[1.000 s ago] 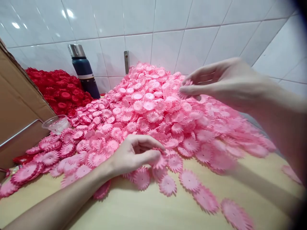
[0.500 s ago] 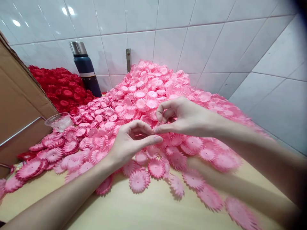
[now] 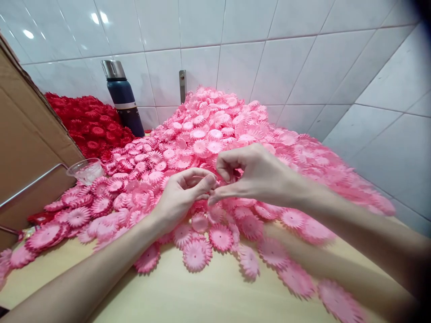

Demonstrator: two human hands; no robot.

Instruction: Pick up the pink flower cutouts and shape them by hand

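My left hand (image 3: 183, 190) and my right hand (image 3: 252, 177) meet over the front of a large heap of pink scalloped paper-like discs (image 3: 215, 134). The left fingers are curled with the thumb pressed toward them. On the right hand, the fingers are bent and the thumb points at the left fingertips. Whatever lies between the fingertips is too small to make out. Several loose discs, among them a darker-edged one (image 3: 221, 237), lie below my hands on the pale table (image 3: 161, 296).
A dark blue bottle (image 3: 125, 105) leans at the back left, beside a red heap (image 3: 92, 123). Left of the pink heap are a clear plastic cup (image 3: 85, 169) and a cardboard box (image 3: 30, 134). White tiles (image 3: 242, 67) and a metal bracket (image 3: 182, 86) stand behind.
My left thumb has moved up and closed toward its fingers. The right hand has shifted slightly down and left, its thumb lower. The whole view has shifted a little.
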